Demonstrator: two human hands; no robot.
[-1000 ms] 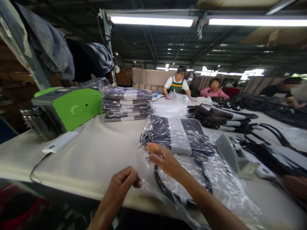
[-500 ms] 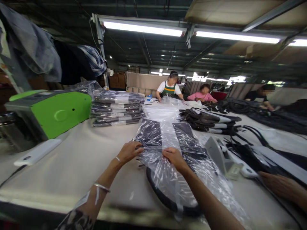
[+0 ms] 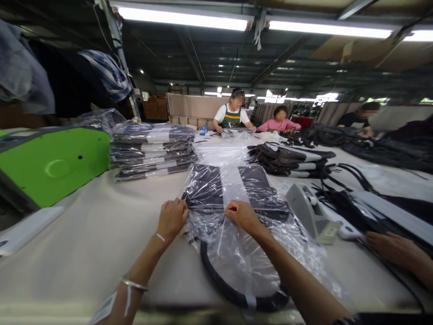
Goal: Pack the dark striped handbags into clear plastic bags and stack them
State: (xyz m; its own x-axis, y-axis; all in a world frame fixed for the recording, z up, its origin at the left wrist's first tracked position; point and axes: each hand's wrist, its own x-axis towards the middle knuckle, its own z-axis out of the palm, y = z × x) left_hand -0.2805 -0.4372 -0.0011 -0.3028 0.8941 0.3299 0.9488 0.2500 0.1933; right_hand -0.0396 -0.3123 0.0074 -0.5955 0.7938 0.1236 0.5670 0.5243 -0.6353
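Observation:
A clear plastic bag (image 3: pixel 233 234) lies in front of me. Inside its far part is a folded dark fabric item (image 3: pixel 206 189) with a white paper band (image 3: pixel 234 183) down the middle. My left hand (image 3: pixel 173 215) is closed on the left edge of the plastic, its fingertips partly hidden. With bent fingers, my right hand (image 3: pixel 241 214) pinches the plastic film near the lower end of the band. A thick black curved loop (image 3: pixel 233 291) lies nearer to me, under or inside the loose film; I cannot tell which.
Bagged dark bundles (image 3: pixel 154 149) are stacked at the left beside a green machine (image 3: pixel 57 164). At right stand a grey tape-dispenser-like device (image 3: pixel 304 210), dark strapped pieces (image 3: pixel 287 160) and another person's hand (image 3: pixel 397 253). Several people work across the table (image 3: pixel 111 234).
My left hand has turned its knuckles up and closed more at the bag's edge. My right hand keeps its pinch on the film. The camera view has shifted.

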